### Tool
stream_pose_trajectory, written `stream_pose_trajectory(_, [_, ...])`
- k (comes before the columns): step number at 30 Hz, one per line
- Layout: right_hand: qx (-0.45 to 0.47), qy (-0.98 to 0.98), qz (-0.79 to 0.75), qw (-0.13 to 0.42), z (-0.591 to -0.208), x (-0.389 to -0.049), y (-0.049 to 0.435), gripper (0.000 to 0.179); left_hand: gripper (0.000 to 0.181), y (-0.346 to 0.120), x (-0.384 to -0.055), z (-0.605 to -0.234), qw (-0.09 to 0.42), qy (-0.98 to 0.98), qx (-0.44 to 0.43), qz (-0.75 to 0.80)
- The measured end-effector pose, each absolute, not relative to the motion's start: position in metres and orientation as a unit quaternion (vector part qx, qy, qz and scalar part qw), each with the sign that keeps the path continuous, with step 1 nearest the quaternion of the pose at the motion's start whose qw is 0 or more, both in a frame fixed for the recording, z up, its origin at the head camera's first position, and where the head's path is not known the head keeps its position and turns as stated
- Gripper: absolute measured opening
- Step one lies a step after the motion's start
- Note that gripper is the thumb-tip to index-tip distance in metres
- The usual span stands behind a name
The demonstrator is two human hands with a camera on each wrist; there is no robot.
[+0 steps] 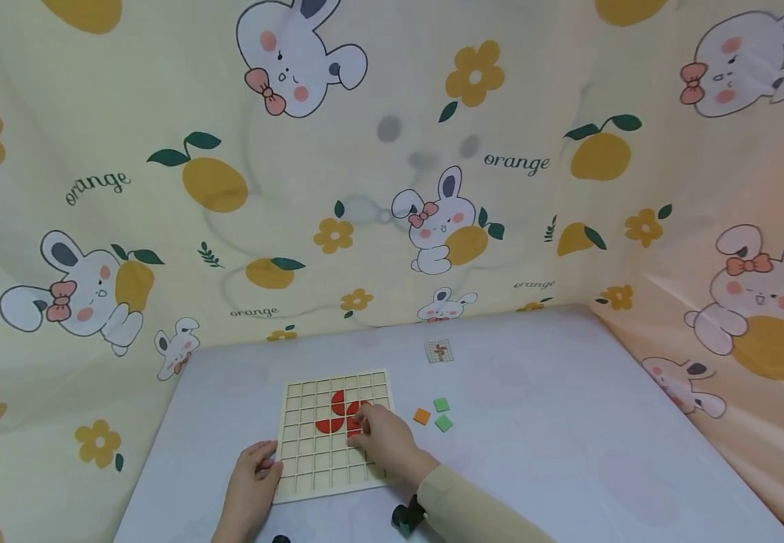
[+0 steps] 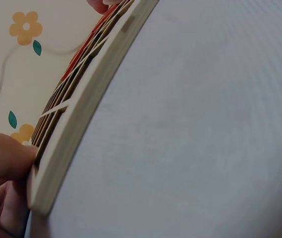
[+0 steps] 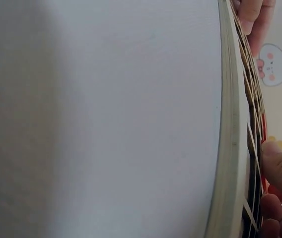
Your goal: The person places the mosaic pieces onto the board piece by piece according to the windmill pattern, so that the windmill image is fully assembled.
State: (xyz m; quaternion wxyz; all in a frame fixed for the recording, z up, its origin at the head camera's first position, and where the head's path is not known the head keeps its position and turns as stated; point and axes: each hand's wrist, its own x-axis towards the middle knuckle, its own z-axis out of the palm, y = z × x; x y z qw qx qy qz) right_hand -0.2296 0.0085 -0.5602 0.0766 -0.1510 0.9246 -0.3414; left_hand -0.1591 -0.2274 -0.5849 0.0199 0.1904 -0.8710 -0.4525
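A pale square grid board point(image 1: 304, 475) lies on the table with several red rounded pieces, quarter-circle in shape where fully seen, set in its cells; one red piece point(image 1: 329, 426) is at the left of the group. My left hand point(image 1: 251, 479) holds the board's left edge near the front corner, with the thumb point(image 2: 12, 156) at the rim in the left wrist view. My right hand point(image 1: 388, 437) is over the board's right half, thumb and fingers pinching a red piece point(image 3: 278, 192) low over the grid. The hand partly covers the pieces beneath it.
Right of the board lie an orange square point(image 1: 422, 416) and two green squares, one green square point(image 1: 441, 405) being farther back. A small card point(image 1: 439, 351) with a printed grid pattern is behind them. A patterned cloth point(image 1: 378, 249) hangs around the white table point(image 1: 534, 422).
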Motion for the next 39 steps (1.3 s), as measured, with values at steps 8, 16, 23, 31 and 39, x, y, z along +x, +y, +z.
stream_pose_trajectory(8, [-0.153,0.908,-0.383,0.073,-0.554,-0.236,0.038,0.036,0.045,-0.228,-0.161,-0.586,0.006,-0.865,0.197,-0.461])
stream_pose_trajectory(16, [-0.075,0.903,-0.418,0.056,-0.555,-0.258,0.11,0.037,0.045,-0.229,-0.16,-0.584,0.007,-0.869,0.192,-0.456])
stream_pose_trajectory(23, [-0.02,0.903,-0.428,0.039,-0.558,-0.269,0.153,0.038,0.045,-0.229,-0.16,-0.583,0.008,-0.869,0.19,-0.456])
stream_pose_trajectory(31, [0.001,0.897,-0.44,0.043,-0.567,-0.274,0.167,0.033,0.045,-0.229,-0.16,-0.582,0.008,-0.871,0.187,-0.454])
stream_pose_trajectory(39, [0.016,0.883,-0.467,0.041,-0.574,-0.274,0.168,0.026,0.046,-0.227,-0.158,-0.578,0.005,-0.869,0.191,-0.457])
